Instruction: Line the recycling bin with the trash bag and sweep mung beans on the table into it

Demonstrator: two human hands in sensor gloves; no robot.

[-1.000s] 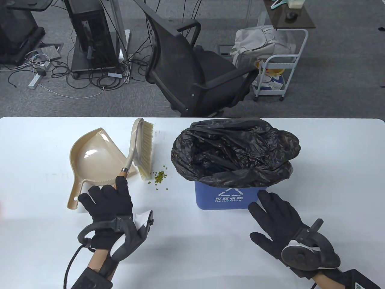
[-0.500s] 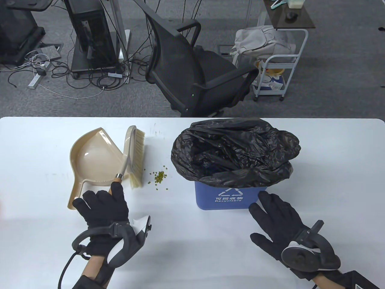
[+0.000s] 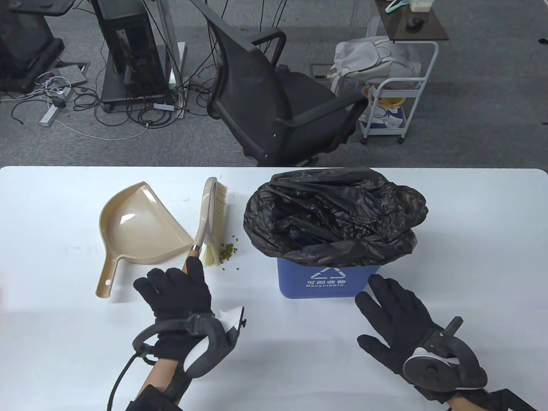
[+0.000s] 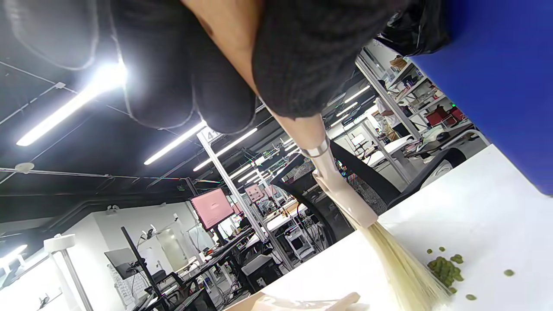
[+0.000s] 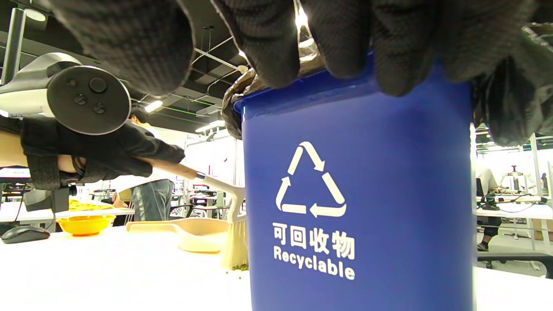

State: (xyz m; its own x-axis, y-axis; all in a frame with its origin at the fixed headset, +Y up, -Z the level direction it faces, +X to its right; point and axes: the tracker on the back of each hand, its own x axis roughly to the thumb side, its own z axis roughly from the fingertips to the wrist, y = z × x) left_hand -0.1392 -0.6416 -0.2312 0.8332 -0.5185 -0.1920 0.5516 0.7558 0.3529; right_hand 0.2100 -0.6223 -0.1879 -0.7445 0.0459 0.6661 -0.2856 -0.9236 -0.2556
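- The brush (image 3: pixel 209 222) is gripped at its wooden handle by the left hand (image 3: pixel 177 291), its long axis running straight away from the knuckles
- The mung beans (image 3: pixel 227 252) lie just beyond that hand, to its right, touched by the bristle tips
- The dustpan (image 3: pixel 137 224) lies off to the left
- Farther right, the right hand (image 3: pixel 396 312) is laid flat, fingers spread, short of the lined recycling bin (image 3: pixel 327 280)

White table (image 3: pixel 64 205); dustpan (image 3: pixel 137 224), mung beans (image 3: pixel 227 251), bag-lined blue bin (image 3: pixel 327 280) on it
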